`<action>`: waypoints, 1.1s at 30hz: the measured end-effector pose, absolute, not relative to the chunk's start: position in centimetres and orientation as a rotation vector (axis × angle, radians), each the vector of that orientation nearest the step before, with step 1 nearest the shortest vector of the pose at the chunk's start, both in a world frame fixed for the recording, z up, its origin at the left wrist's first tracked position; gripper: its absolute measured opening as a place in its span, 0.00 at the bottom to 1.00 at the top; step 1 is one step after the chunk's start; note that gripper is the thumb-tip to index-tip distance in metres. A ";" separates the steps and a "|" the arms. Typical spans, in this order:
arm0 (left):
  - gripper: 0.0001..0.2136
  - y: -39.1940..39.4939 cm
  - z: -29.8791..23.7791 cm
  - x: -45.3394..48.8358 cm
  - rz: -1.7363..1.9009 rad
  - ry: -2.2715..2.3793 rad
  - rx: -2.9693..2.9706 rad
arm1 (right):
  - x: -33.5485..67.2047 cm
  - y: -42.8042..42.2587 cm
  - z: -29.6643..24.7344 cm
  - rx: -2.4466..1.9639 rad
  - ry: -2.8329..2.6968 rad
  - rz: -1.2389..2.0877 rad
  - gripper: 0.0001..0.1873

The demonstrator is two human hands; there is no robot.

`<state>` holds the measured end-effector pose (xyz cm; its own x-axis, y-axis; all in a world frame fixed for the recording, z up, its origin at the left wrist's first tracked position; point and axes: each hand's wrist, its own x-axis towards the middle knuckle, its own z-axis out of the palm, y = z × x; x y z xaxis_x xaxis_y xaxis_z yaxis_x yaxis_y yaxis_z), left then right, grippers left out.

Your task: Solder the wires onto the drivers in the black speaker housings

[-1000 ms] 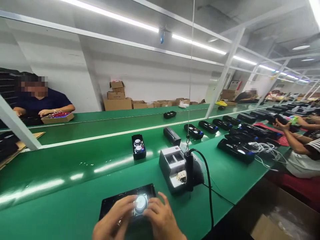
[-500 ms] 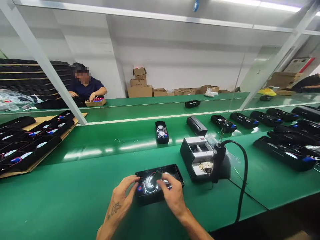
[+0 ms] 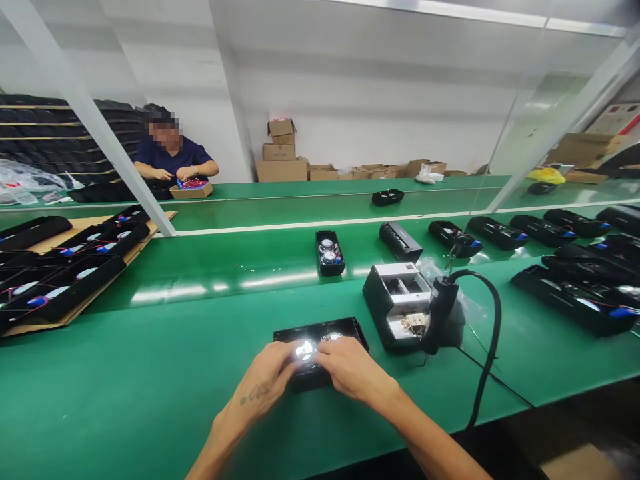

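Observation:
A black speaker housing [image 3: 320, 381] lies on the green bench in front of me, open side up, with two round shiny speaker drivers inside. My left hand [image 3: 273, 373] is over its left end, fingers curled and closed beside the left driver [image 3: 305, 351]. From the right, my right hand [image 3: 350, 370] reaches in with fingertips pressed together between that driver and the right driver [image 3: 332, 337]. The two sets of fingertips are close together. Whatever is between them is hidden by the fingers and glare.
Right of the housing stands a grey-and-black dispenser-like machine [image 3: 395, 303], with a hanging black corded tool [image 3: 440, 313] against it. Another open speaker housing [image 3: 330, 253] lies beyond. More housings fill the right side and a cardboard sheet [image 3: 65, 320] at left. A co-worker [image 3: 173, 157] sits across.
Both hands have moved inward over the left driver. The small dark flat piece that was in my right fingertips is no longer visible. The camera view has shifted slightly.

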<state>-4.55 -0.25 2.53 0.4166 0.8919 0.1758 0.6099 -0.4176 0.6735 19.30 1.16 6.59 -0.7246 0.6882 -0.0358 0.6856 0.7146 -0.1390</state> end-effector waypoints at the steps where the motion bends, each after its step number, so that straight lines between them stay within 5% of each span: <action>1: 0.17 -0.2 2.5 -4.6 0.732 1.311 2.125 | 19.1 1.3 6.3 -1.153 -2.893 0.243 0.20; 14: 0.27 -0.5 0.3 -4.1 0.633 1.210 2.410 | 18.9 0.9 7.2 -1.193 -2.858 0.497 0.06; 21: 0.25 2.8 2.4 -3.6 0.487 1.354 2.121 | 18.1 2.8 6.9 -1.271 -2.754 0.598 0.23; 26: 0.34 9.1 4.9 -4.3 0.365 1.210 1.770 | 17.1 7.8 9.9 -1.361 -2.738 0.750 0.20; 33: 0.30 10.3 5.5 -4.6 0.328 1.195 1.739 | 16.7 9.5 10.7 -1.470 -2.650 0.868 0.22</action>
<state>-4.56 10.29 5.52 0.4829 0.8293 -0.2811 0.5700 -0.0540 0.8199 16.73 9.54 10.73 -0.5649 0.7812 -0.2656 0.7869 0.4132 -0.4583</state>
